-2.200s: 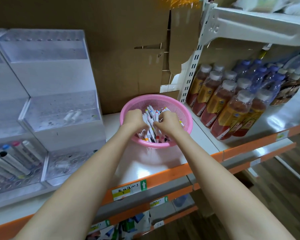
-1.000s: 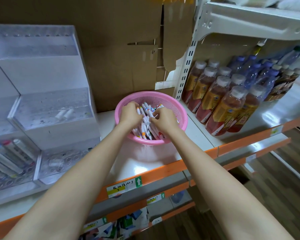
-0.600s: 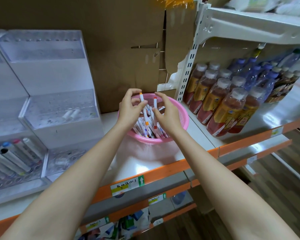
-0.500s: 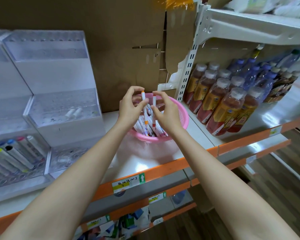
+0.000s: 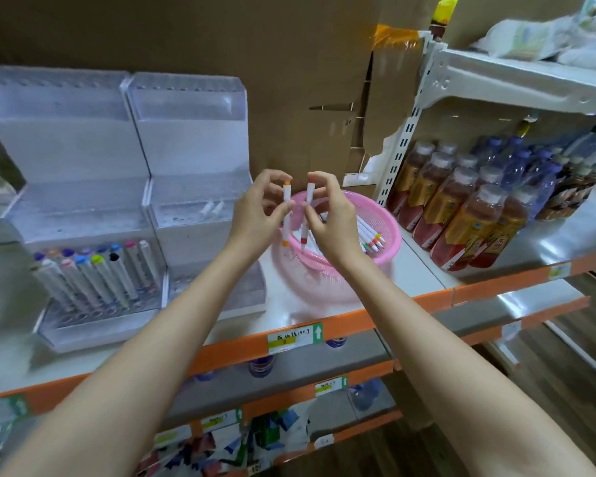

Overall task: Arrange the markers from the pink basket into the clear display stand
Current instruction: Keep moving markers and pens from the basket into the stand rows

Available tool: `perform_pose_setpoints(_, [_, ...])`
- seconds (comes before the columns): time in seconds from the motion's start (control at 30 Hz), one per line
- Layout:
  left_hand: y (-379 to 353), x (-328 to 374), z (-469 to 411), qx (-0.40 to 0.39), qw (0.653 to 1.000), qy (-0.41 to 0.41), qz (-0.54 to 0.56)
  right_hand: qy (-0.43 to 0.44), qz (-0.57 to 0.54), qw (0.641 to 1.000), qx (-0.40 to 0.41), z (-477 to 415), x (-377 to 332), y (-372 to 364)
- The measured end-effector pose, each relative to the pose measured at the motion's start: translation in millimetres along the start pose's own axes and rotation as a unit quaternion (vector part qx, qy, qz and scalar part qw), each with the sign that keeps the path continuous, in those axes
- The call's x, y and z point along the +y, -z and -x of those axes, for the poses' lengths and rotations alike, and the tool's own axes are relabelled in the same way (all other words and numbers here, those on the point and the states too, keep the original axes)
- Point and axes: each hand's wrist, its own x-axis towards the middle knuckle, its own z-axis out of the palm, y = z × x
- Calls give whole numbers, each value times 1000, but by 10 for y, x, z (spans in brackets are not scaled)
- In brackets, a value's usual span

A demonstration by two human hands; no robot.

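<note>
Above the basket (image 5: 389, 246), the left hand (image 5: 255, 211) pinches an orange marker (image 5: 286, 232) upright in its fingers; the right hand (image 5: 334, 218) pinches a red marker (image 5: 310, 193). Best swing both left to the stand (image 5: 200, 156), keeping them vertical, one per hole.

soft, even light from above, fairly bright. glare on the glossy shelf (image 5: 417, 266) and bottles (image 5: 461, 215); the stand (image 5: 193, 139) looks hazy. wide-angle bending toward the edges. corners and near forearms (image 5: 117, 390) slightly blurred.
</note>
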Motion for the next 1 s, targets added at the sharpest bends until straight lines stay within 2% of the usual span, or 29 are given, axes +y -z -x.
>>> perform_pose_setpoints(0.27, [661,9,314,18,1000,3,-17,33,-18,999,-33,247,-506,-458])
perform_pose_setpoints(0.6, [1632,-117,591,95,994,31,-48,20,-43,996,-77,466,-1091,-1144])
perform_pose_setpoints(0.8, [1945,-147,636,90,994,31,-52,1,-51,993,-103,506,-1321,-1441])
perform_pose_setpoints(1.0, [2092,-236,641,46,995,31,-86,15,-28,994,-106,511,-1407,-1657])
